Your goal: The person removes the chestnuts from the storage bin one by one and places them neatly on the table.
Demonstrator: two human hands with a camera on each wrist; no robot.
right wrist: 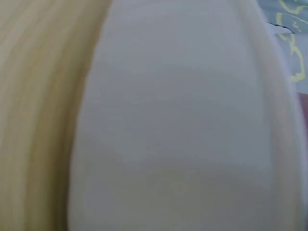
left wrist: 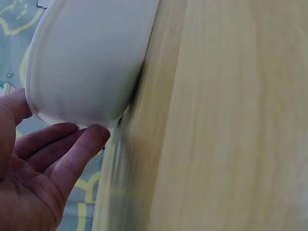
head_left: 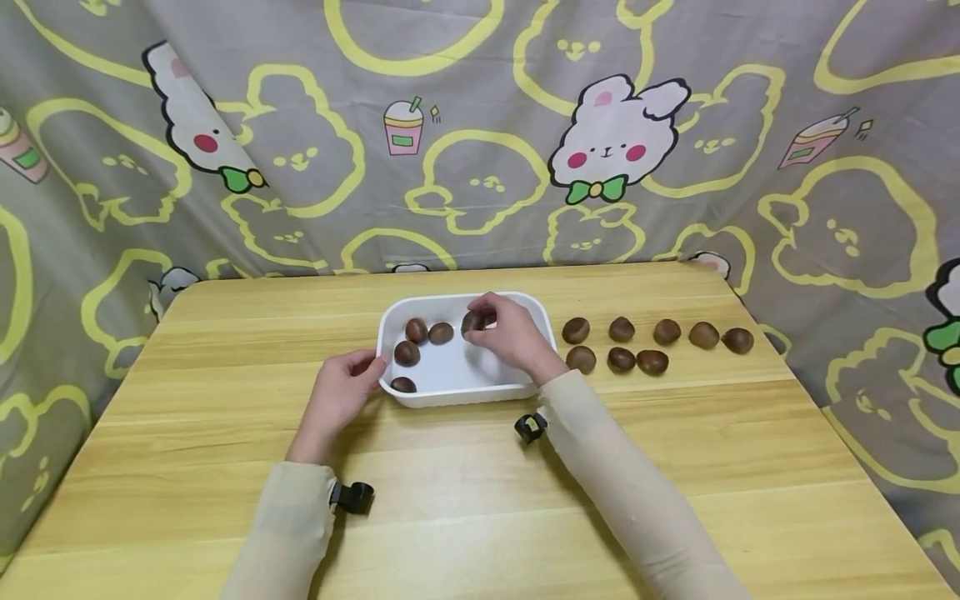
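Observation:
A white plastic tray (head_left: 465, 390) stands on the table, with several brown chestnuts (head_left: 407, 353) in its left part. My left hand (head_left: 345, 396) grips the tray's left end. In the left wrist view its thumb (left wrist: 17, 105) is at the rim and its fingers (left wrist: 79, 156) bend against the outer wall. Over the inside of the tray, my right hand (head_left: 513, 337) pinches one chestnut (head_left: 473, 322) between thumb and fingers. The tray's outer wall (right wrist: 173, 120) fills most of the right wrist view, blurred, and hides the pinched chestnut there.
Right of the tray, more chestnuts (head_left: 622, 329) lie on the wooden table (head_left: 450, 500) in two rough rows, some close to my right forearm. A patterned grey curtain (head_left: 480, 125) hangs behind the table and along its sides.

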